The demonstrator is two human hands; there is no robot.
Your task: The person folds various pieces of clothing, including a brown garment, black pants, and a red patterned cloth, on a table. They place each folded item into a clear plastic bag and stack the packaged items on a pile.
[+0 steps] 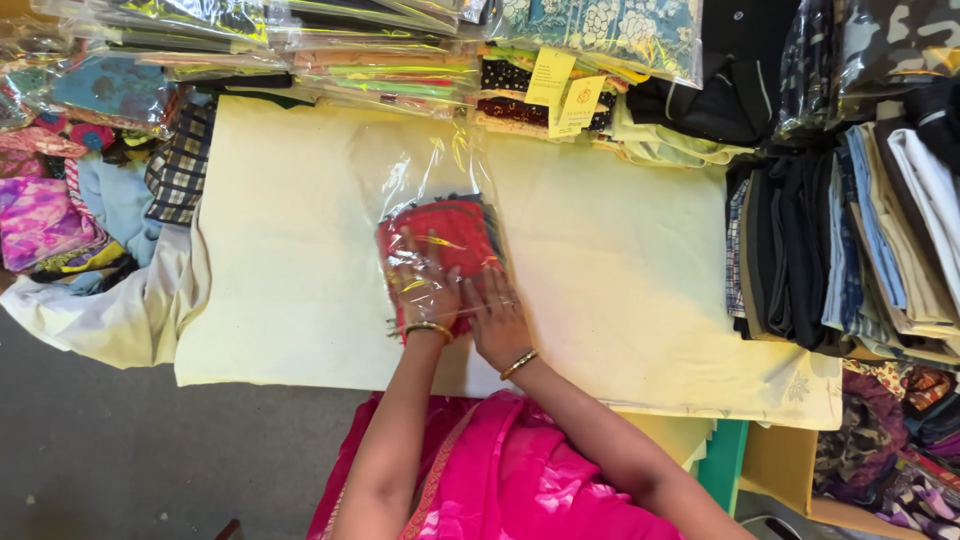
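Both arms reach forward from the body at the bottom of the view, forearms bare and converging so the hands meet side by side near the middle. The left hand point(425, 290) lies palm down, fingers spread and pointing away, seen through a film of clear plastic, so it seems to be slipped inside it, though the glare makes that hard to confirm. The right hand point(497, 315) rests flat just beside it, palm down, fingers extended forward and close together, thumb side touching or nearly touching the left hand. Neither grip is closed; both are flat and pressing. Each wrist carries a gold bangle, and both wrists are straight.
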